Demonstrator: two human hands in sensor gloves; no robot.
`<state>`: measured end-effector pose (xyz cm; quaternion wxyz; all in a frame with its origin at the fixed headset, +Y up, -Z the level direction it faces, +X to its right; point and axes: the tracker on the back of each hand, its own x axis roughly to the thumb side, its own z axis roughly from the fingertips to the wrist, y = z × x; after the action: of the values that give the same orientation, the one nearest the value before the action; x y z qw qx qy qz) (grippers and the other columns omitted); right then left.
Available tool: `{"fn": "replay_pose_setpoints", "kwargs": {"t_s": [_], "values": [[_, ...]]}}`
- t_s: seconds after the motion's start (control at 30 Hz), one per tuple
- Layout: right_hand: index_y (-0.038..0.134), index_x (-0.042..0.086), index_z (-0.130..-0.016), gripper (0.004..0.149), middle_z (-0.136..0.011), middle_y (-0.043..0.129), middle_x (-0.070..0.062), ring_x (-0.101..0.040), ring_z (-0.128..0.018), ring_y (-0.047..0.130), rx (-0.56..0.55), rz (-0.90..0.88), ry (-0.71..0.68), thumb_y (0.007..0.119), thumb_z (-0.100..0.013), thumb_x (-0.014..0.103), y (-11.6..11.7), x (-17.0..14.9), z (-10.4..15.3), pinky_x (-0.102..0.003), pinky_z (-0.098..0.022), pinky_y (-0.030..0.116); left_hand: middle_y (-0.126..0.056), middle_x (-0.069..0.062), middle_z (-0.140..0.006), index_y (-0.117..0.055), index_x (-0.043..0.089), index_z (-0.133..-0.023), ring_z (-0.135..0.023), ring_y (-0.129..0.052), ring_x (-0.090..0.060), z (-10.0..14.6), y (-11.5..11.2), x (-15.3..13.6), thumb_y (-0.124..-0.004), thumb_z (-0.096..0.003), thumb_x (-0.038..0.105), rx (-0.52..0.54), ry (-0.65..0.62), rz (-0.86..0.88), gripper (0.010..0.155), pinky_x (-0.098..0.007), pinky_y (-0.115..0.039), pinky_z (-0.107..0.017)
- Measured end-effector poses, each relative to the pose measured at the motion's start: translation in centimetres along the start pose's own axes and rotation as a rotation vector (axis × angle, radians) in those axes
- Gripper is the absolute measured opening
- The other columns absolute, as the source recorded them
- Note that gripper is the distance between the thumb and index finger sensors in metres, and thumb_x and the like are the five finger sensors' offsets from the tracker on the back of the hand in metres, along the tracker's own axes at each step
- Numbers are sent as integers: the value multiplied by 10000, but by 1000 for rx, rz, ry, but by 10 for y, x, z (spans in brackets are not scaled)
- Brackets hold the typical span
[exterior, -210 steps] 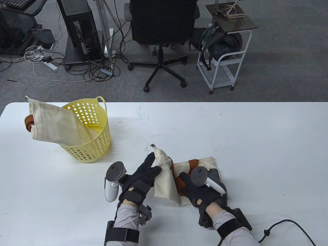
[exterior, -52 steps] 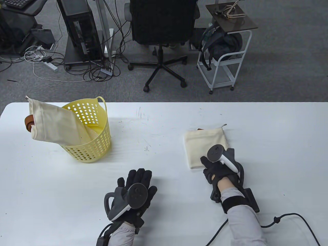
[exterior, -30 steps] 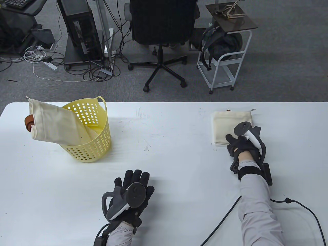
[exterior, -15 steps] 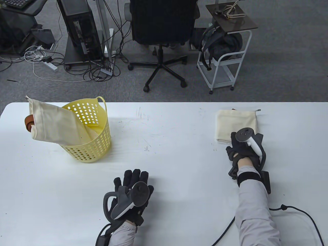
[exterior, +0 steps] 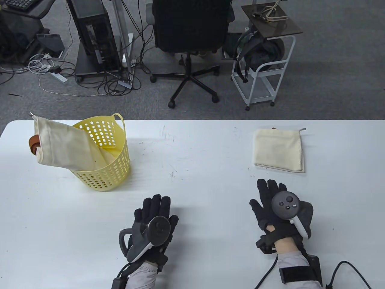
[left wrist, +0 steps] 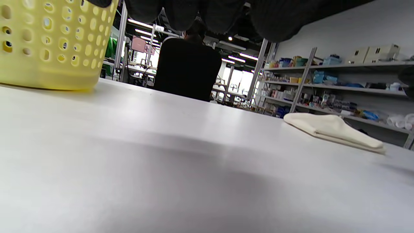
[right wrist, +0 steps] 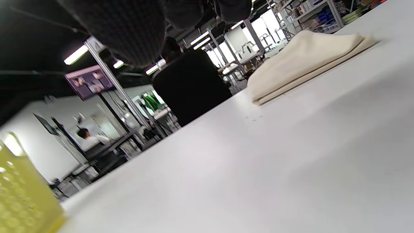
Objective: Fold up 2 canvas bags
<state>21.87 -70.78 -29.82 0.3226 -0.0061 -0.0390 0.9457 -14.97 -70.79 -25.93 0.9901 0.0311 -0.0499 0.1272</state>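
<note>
A folded cream canvas bag (exterior: 278, 149) lies flat at the back right of the white table (exterior: 210, 180); it also shows in the left wrist view (left wrist: 333, 131) and the right wrist view (right wrist: 304, 61). A second cream bag (exterior: 64, 147) with a brown strap hangs unfolded out of the yellow basket (exterior: 105, 153) at the left. My right hand (exterior: 267, 192) lies open and empty on the table, just in front of the folded bag and apart from it. My left hand (exterior: 155, 207) lies open and empty at the front middle.
The yellow basket also shows at the left in the left wrist view (left wrist: 48, 45). A black cable (exterior: 346, 268) trails from my right wrist at the front right. An office chair (exterior: 189, 36) and a white cart (exterior: 261, 72) stand beyond the table's far edge.
My right hand has let go of the folded bag and drawn back toward the front, opening flat on the table. The bag stays at the back right. The left hand has barely moved.
</note>
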Motion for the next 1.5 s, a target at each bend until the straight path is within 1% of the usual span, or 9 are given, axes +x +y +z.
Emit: {"fn": "replay_pose_setpoints", "kwargs": {"t_s": [0.1,0.33,0.6,0.7,0.83,1.1,1.27,1.43,1.5], "values": [[459,173,-1083,705,-1106,401,-237,-532,-980,303,-22,-54,-51,763,-487,394,0,-5,1,-711,-661,352,-454,-165,-1203,-484,182,-1170,-1086,-435,-435,1,4,3,-719,-594,481,37,-3,24,690,-660,-442,-730],[502,129,-1073,689,-1081,488,-254,-527,-966,428,-30,-145,-33,757,-491,396,-12,-18,14,-698,-649,430,-430,-207,-1197,-446,146,-1172,-1065,-492,-464,7,32,12,-729,-596,451,200,14,72,710,-662,-486,-715],[520,106,-1064,681,-1068,520,-255,-522,-954,476,-40,-174,-3,752,-493,395,-12,-26,13,-691,-643,455,-354,-238,-1202,-357,133,-1179,-1059,-497,-478,-9,75,6,-727,-599,453,179,61,120,758,-665,-488,-713],[525,104,-1062,678,-1065,529,-256,-522,-951,484,-34,-164,3,751,-493,395,-10,-27,12,-690,-642,458,-294,-259,-1197,-298,125,-1175,-1058,-474,-489,-17,96,-13,-727,-601,452,187,118,173,788,-671,-476,-713],[531,99,-1061,676,-1063,535,-254,-522,-950,489,-30,-166,8,749,-494,397,-9,-26,11,-689,-643,459,-265,-274,-1190,-246,115,-1168,-1047,-504,-476,-22,125,-41,-724,-601,454,205,190,119,816,-667,-474,-715],[541,92,-1058,673,-1059,549,-257,-522,-945,504,-15,-154,5,751,-495,395,-6,-23,9,-686,-641,466,-201,-259,-1171,-141,121,-1164,-1026,-488,-440,-13,187,-104,-688,-634,425,340,507,139,820,-656,-450,-737],[542,92,-1058,674,-1056,556,-258,-522,-942,511,-8,-139,0,752,-494,397,-4,-21,9,-685,-640,470,-229,-248,-1166,-144,121,-1172,-1011,-518,-425,-24,196,-142,-645,-649,407,304,724,213,779,-641,-477,-737],[544,93,-1058,674,-1054,564,-259,-521,-941,518,7,-136,7,751,-494,398,-3,-21,9,-685,-640,471,-225,-246,-1183,-88,135,-1171,-1028,-513,-435,-40,191,-167,-628,-649,475,246,870,240,824,-641,-486,-740],[544,93,-1058,673,-1052,572,-258,-522,-939,525,19,-141,23,750,-495,398,-2,-24,7,-686,-639,472,-214,-252,-1195,-61,151,-1167,-1033,-528,-434,-45,187,-176,-629,-652,487,223,893,323,837,-633,-503,-741]]}}
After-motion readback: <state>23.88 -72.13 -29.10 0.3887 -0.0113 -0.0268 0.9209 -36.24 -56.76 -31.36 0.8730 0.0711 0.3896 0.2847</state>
